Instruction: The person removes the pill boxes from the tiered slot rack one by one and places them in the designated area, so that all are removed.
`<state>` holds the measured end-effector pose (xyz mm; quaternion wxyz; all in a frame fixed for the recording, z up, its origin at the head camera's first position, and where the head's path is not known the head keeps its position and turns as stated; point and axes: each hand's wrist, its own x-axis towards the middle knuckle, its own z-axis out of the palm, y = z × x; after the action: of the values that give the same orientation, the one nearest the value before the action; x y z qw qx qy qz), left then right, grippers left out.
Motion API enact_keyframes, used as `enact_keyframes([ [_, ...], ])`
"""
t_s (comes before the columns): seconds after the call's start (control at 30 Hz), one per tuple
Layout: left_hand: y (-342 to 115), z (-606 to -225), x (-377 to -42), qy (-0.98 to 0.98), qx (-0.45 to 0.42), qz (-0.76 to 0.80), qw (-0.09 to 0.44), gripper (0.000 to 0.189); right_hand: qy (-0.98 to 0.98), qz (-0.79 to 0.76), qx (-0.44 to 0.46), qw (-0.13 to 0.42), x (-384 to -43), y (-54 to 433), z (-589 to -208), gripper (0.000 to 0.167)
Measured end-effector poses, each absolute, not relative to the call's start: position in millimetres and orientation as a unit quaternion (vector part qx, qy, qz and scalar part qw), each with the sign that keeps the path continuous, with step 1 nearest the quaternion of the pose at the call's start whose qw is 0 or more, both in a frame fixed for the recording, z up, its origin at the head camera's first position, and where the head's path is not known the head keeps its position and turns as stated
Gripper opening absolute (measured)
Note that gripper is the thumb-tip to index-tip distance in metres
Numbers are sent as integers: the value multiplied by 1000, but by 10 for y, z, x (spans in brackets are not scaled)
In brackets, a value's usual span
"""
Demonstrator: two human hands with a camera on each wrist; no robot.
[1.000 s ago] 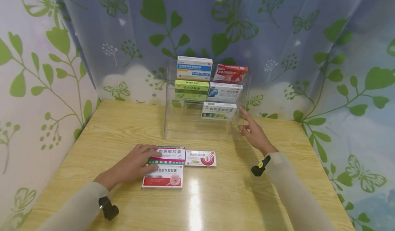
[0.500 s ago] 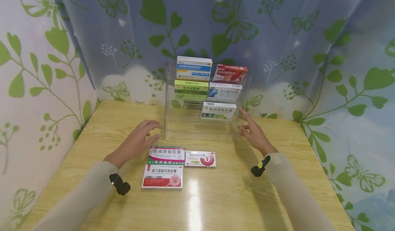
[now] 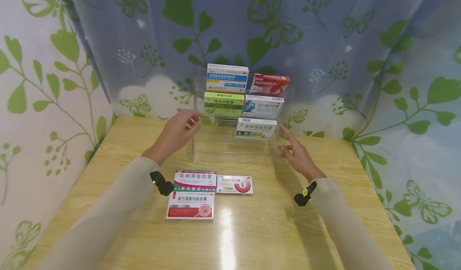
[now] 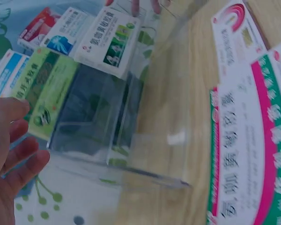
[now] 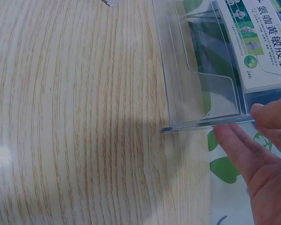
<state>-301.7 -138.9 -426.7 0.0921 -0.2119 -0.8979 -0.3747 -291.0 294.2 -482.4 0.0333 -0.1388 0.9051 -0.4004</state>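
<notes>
A clear acrylic display rack [image 3: 219, 152] stands at the back of the table, with medicine boxes on its tiers. My left hand [image 3: 177, 133] is at the rack's left side, fingers slightly bent and nothing held. In the left wrist view, its fingertips [image 4: 33, 161] are close beside the green medicine box [image 4: 50, 89]; contact is unclear. My right hand [image 3: 298, 156] rests against the rack's right side panel, index finger extended. In the right wrist view, its fingers [image 5: 239, 147] touch the panel's edge near the white medicine box [image 5: 260, 47] on the lowest filled tier.
On the table, before the rack, lie a pink-and-green medicine box [image 3: 195, 181], a red-and-white one [image 3: 190, 206] and a smaller white one with pink rings [image 3: 235, 185]. Higher tiers hold blue-and-white [image 3: 227, 78], red [image 3: 270, 85] and white [image 3: 263, 106] boxes. A patterned curtain [image 3: 151, 41] hangs behind.
My left hand has lifted off the boxes on the table and moved up and forward to the rack's left side. The right hand stays at the rack's right side.
</notes>
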Motion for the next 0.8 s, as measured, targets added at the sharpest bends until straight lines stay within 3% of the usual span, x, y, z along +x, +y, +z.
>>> enact_keyframes([
  [0.3, -867, -4065, -3224, -898, -258, -355, 10, 42, 905, -401, -136, 35, -2913, 2952, -4820, 85],
  [0.63, -428, -4102, -3348, -914, -309, -264, -4, 46, 904, -405, -135, 33, -2904, 2947, -4828, 86],
  [0.8, -293, -4178, -3323, -924, -321, -207, 27, 44, 903, -405, -139, 30, -2902, 2954, -4850, 87],
])
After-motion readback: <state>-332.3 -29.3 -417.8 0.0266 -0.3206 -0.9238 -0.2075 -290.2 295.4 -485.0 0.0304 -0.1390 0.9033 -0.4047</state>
